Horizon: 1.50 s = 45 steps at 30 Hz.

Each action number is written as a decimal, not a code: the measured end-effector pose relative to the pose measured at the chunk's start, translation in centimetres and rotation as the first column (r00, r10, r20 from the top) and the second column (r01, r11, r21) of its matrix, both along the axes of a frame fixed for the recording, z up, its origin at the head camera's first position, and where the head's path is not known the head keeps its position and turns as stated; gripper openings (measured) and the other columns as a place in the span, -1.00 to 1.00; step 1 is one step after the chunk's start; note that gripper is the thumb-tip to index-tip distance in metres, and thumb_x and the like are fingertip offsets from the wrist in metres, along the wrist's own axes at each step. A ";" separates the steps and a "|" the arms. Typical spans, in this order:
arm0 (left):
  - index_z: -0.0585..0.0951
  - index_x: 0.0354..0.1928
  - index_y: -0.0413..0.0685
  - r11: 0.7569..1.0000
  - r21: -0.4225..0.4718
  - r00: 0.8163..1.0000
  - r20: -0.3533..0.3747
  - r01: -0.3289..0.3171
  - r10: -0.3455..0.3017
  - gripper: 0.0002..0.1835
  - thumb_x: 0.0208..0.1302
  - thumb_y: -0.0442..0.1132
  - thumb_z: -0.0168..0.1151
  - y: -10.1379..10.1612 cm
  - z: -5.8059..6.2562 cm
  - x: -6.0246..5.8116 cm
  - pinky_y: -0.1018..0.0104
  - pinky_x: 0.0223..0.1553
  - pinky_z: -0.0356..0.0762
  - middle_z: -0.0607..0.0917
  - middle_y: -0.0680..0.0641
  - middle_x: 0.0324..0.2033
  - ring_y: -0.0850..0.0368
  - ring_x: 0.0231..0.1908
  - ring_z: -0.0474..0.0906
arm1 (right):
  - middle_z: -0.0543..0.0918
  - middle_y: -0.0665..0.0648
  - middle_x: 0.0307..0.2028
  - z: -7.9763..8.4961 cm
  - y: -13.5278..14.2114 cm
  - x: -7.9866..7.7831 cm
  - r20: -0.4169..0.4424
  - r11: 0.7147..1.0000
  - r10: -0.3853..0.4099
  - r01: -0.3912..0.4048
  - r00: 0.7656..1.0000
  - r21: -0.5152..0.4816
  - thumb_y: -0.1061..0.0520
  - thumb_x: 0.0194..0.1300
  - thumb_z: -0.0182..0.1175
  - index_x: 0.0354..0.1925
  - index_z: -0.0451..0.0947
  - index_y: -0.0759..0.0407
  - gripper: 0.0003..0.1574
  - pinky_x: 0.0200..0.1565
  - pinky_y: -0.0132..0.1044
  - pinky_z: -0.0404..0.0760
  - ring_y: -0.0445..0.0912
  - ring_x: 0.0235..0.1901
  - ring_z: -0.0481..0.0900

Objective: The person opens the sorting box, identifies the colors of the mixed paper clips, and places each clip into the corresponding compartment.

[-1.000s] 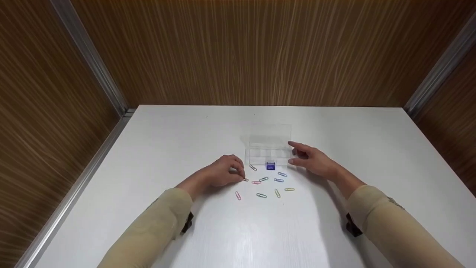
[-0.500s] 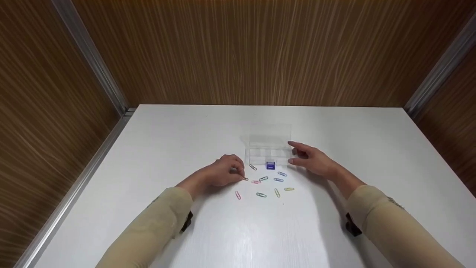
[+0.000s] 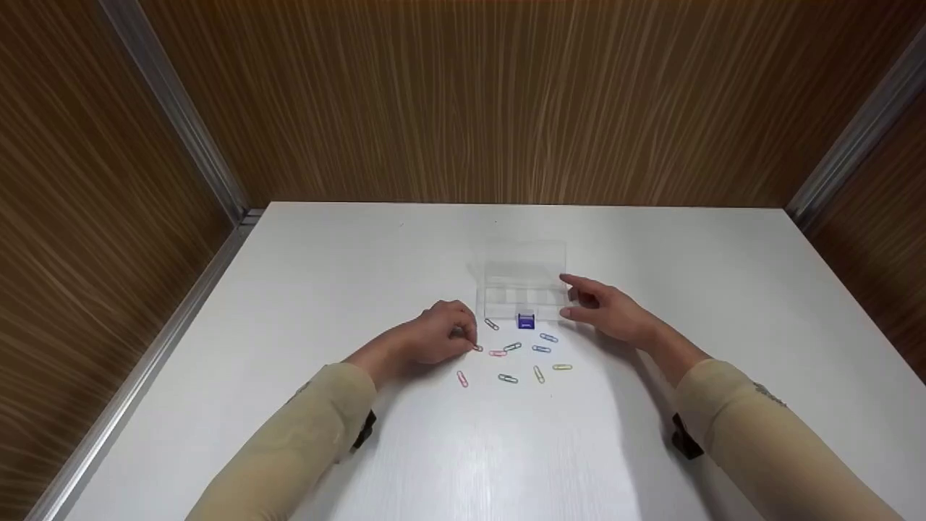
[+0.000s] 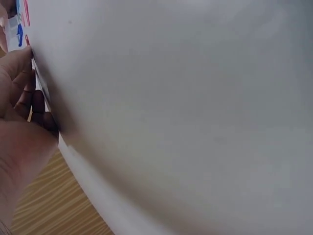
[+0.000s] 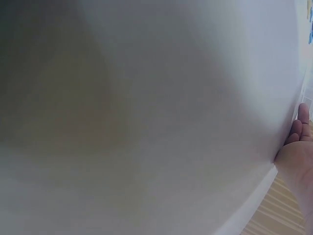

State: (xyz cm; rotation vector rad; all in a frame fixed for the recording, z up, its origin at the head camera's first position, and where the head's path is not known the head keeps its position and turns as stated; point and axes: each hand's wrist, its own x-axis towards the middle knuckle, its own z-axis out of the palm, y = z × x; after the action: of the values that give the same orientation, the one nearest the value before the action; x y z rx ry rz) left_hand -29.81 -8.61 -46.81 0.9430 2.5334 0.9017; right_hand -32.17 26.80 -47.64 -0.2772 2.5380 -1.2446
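My left hand [image 3: 441, 334] is low over the white table, its thumb and index finger pinching a small reddish paper clip [image 3: 478, 349]. The clip's red end [image 4: 27, 40] shows just past the fingertips in the left wrist view. To the right stands a clear plastic compartment box [image 3: 526, 295] with its lid up and a purple latch [image 3: 526, 321] in front. My right hand [image 3: 606, 312] rests at the box's right side, with index finger and thumb stretched out, one by the lid and one by the front corner. Its other fingers lie behind, partly hidden.
Several loose paper clips lie before the box: a dark one [image 3: 492, 324], a pink one [image 3: 463, 378], a green one [image 3: 508, 378], a yellow one [image 3: 562, 367] and a blue one [image 3: 549, 338] among them. Wood-grain panels [image 3: 463, 101] enclose the white table [image 3: 347, 253].
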 end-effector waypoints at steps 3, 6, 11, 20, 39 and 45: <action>0.72 -0.30 -0.07 1.000 -0.001 1.000 -0.009 0.006 -0.006 -0.90 0.42 -0.32 0.31 0.1 0.0 0.0 -0.06 0.38 0.24 0.63 -0.05 0.04 -0.08 0.23 0.41 | 0.36 0.21 0.43 0.0 0.1 0.0 -0.001 1.000 0.001 -0.001 1.000 0.009 -0.22 0.44 0.38 0.66 0.20 -0.20 -0.02 0.52 0.16 0.07 0.13 0.36 0.23; 0.74 -0.29 -0.07 1.000 0.017 1.000 -0.003 -0.003 0.003 -0.92 0.43 -0.31 0.35 0.1 -0.2 0.0 -0.01 0.32 0.31 0.66 -0.02 -0.04 -0.03 0.13 0.47 | 0.35 0.21 0.46 -0.1 0.1 0.0 0.002 1.000 -0.003 0.003 1.000 0.019 -0.23 0.44 0.38 0.66 0.20 -0.22 -0.01 0.53 0.16 0.06 0.13 0.38 0.23; 0.77 -0.26 -0.03 0.998 0.046 0.998 0.045 -0.036 0.033 -0.95 0.41 -0.30 0.41 0.0 -0.2 0.0 0.17 0.13 0.44 0.69 0.11 -0.26 0.12 -0.10 0.53 | 0.35 0.20 0.47 -0.1 0.0 -0.1 0.003 1.000 -0.009 0.009 1.000 0.030 -0.22 0.43 0.38 0.66 0.20 -0.23 -0.01 0.54 0.17 0.06 0.13 0.38 0.23; 0.76 -0.29 0.04 0.995 0.069 0.992 0.108 -0.067 0.059 -0.91 0.39 -0.30 0.44 0.0 -0.1 0.0 0.28 -0.04 0.45 0.71 0.17 -0.35 0.22 -0.23 0.52 | 0.39 0.21 0.41 0.0 0.0 -0.1 -0.014 1.000 0.005 -0.004 1.000 0.018 -0.20 0.45 0.38 0.66 0.21 -0.18 -0.03 0.51 0.14 0.10 0.13 0.35 0.26; 0.77 -0.11 0.00 0.947 0.192 0.955 0.199 -0.259 0.221 -0.87 0.42 -0.39 0.37 0.9 1.9 -1.7 0.25 -0.10 0.46 0.67 0.03 -0.24 0.10 -0.15 0.50 | 0.34 0.16 0.50 -0.4 0.1 -0.2 0.014 1.000 -0.017 0.017 1.000 0.016 -0.22 0.44 0.38 0.66 0.20 -0.28 -0.03 0.55 0.18 0.03 0.13 0.43 0.23; 0.76 -0.10 0.00 0.935 0.212 0.954 0.149 -0.286 0.258 -0.88 0.45 -0.38 0.36 2.0 3.3 -3.9 0.23 0.00 0.49 0.69 0.02 -0.19 0.09 -0.11 0.53 | 0.36 0.16 0.48 -0.4 0.2 -0.2 0.006 1.000 -0.008 0.007 1.000 0.018 -0.21 0.44 0.38 0.66 0.20 -0.26 -0.03 0.56 0.16 0.03 0.12 0.43 0.22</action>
State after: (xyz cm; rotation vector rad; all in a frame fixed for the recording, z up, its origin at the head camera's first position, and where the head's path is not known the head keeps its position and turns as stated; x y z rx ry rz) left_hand -33.70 -6.57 -43.55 0.5801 2.5337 1.3173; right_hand -32.32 26.95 -48.06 -0.2600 2.5466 -1.2226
